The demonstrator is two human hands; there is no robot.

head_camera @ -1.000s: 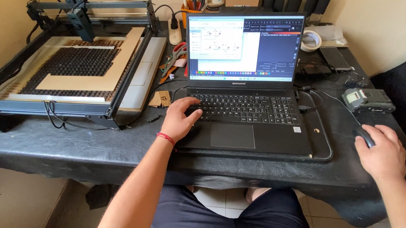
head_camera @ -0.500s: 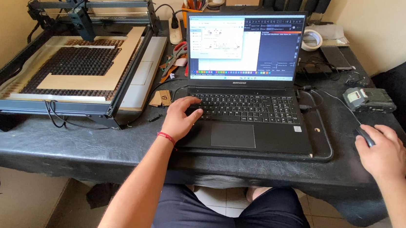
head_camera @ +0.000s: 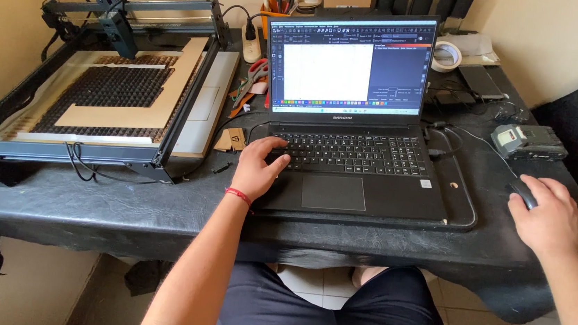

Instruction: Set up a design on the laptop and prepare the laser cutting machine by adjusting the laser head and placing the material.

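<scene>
1. My right hand (head_camera: 545,220) covers nearly all of the black mouse (head_camera: 525,193); only its front end shows past my fingers. My grip there is curled loosely over it, palm down, at the right end of the worktop (head_camera: 90,201).
2. My left hand (head_camera: 258,167) rests on the lower left corner of the laptop (head_camera: 355,119), fingers spread flat on the keys, clamped on nothing. It hides the keys under it, and a red band sits on that wrist.
3. The laptop stands open in the middle of the worktop on a dark mat (head_camera: 463,199). Its screen shows a white drawing area beside dark panels; the small print there is too fine to make out.
4. To the left lies a framed cutting machine (head_camera: 100,90) with a pale board (head_camera: 133,110) on its black grid bed. Its near left corner is cut off at the picture's edge, and loose cables hang from its front rail.
5. Between machine and laptop lie scissors with red handles (head_camera: 255,76) and small cardboard scraps, partly hidden behind the screen.
6. Behind the laptop, jars of tools are cut off at the top edge.
7. On the right lie a roll of tape (head_camera: 446,56), a dark phone (head_camera: 481,80) and a small grey device (head_camera: 528,140), with cables running toward the laptop.
</scene>
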